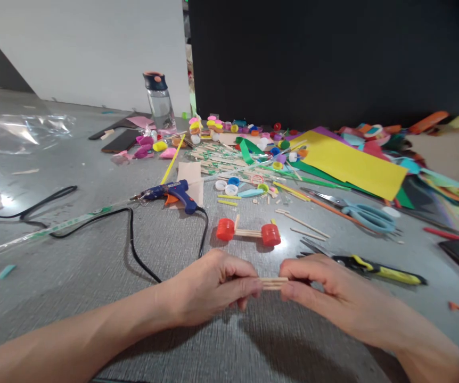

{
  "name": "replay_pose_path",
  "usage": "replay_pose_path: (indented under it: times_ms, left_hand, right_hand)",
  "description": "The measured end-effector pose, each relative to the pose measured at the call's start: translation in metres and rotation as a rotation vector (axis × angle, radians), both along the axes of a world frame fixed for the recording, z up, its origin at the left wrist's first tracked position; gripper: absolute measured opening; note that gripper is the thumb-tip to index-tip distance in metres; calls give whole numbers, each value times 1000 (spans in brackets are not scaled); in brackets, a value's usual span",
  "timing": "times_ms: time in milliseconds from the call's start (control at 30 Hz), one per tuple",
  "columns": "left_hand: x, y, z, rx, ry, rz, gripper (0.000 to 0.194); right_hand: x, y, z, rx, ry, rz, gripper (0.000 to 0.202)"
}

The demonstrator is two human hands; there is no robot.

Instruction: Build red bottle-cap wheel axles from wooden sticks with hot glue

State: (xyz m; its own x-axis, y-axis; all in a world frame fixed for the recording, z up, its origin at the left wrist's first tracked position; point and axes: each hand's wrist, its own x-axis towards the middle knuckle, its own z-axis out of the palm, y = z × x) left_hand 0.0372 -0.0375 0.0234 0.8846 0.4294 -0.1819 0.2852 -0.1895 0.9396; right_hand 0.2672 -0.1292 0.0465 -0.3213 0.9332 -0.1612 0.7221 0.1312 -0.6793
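Note:
Low over the front of the table, my left hand [221,287] and my right hand [321,284] pinch opposite ends of a short bundle of thin wooden sticks [271,283]. Only the middle of the bundle shows; my fingers cover its ends. Just beyond lies a small piece made of wooden sticks [248,233] with a red bottle cap stack [225,229] at its left end and another red stack [271,234] at its right. Yellow-and-black cutters [373,267] lie behind my right hand. A blue glue gun [173,194] rests on its side beyond my left hand.
The glue gun's black cord [132,244] loops down towards my left forearm. Light-blue scissors [367,215] lie at right, near a yellow sheet [349,162]. A water bottle [161,103] stands at the back. Loose wooden sticks [217,157] and white caps [226,186] lie mid-table.

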Motion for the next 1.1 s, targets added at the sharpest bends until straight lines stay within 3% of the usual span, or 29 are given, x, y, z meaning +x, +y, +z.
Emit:
replay_pose_path:
  times_ms: [167, 400, 533, 600, 700, 767, 900, 967, 1100]
  left_hand:
    - [1, -2, -2, -41, -3, 47, 35]
    - [7, -6, -1, -292, -121, 148, 18]
    - [10, -9, -1, -420, -217, 235, 21]
    - [10, -10, -1, -409, -246, 297, 23]
    - [6, -7, -2, -214, -187, 285, 22]
    - [3, -4, -3, 81, -83, 231, 17]
    - [-1, -1, -8, 674, 53, 83, 16]
    - [-2, -2, -9, 808, 107, 29, 21]
    - [-4, -3, -6, 910, 183, 8, 18]
  right_hand:
    - [-3, 2, -1, 35, 13, 14, 40]
    - [-5, 2, -3, 74, 116, -17, 42]
    - [-12, 3, -8, 160, 176, -55, 39]
    - [-16, 3, -10, 210, 158, -53, 39]
    - [-17, 5, -11, 221, 51, 17, 37]
    - [-15, 6, -13, 234, -66, 76, 32]
    - [-12, 8, -21, 438, -391, 169, 24]
    - [-12, 9, -25, 496, -475, 183, 22]
    - [-9, 11, -27, 500, -502, 156, 14]
